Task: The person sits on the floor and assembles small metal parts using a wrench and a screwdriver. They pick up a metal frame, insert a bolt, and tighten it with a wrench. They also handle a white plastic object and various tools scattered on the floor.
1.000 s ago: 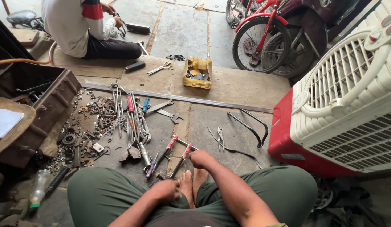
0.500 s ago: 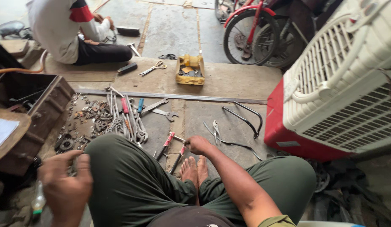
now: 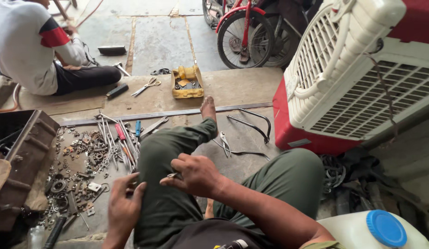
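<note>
I sit on the floor in green trousers, with my left leg stretched out and its bare foot near a long metal bar. My right hand rests on the left thigh and pinches a small thin metal piece at its fingertips. On the outer side of the same thigh lies my left hand, flat, fingers apart, holding nothing. Wrenches, screwdrivers and pliers lie in a row on the floor just left of the leg.
Loose nuts and washers lie beside a rusty metal box. Pliers and bent rods lie right of the leg. Further off: a yellow box, scissors, another seated person, an air cooler, a bicycle wheel, and a white jug.
My left leg has stretched forward. The right hand came back from the tools on the floor to the thigh. The left hand moved from my left side onto the thigh.
</note>
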`<action>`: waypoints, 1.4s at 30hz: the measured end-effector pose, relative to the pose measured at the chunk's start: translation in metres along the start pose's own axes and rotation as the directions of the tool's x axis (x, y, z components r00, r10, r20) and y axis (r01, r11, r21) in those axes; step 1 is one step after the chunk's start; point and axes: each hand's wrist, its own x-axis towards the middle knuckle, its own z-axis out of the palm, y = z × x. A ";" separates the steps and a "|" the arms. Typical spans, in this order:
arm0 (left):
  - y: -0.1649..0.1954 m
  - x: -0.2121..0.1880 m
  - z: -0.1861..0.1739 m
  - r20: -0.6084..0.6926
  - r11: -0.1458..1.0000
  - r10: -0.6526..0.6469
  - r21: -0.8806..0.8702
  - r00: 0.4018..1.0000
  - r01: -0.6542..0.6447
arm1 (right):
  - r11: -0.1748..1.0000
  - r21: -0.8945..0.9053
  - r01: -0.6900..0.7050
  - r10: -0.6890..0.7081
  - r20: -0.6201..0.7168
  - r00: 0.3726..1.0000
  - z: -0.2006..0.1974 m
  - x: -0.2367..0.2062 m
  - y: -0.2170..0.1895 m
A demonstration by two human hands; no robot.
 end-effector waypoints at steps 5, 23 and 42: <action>0.013 0.029 0.053 -0.010 0.991 0.112 -0.072 0.994 -0.113 | 0.999 -0.036 -0.034 0.032 -0.052 0.998 0.035 0.002 0.042; 0.008 -0.023 -0.039 -0.042 0.965 -0.261 0.019 0.965 0.262 | 0.894 0.429 0.131 -0.387 0.589 0.709 -0.025 0.005 0.027; -0.093 -0.059 0.177 0.700 0.710 -0.663 0.700 0.266 -0.070 | 0.953 -0.041 0.301 -0.196 0.674 0.712 0.007 0.042 0.072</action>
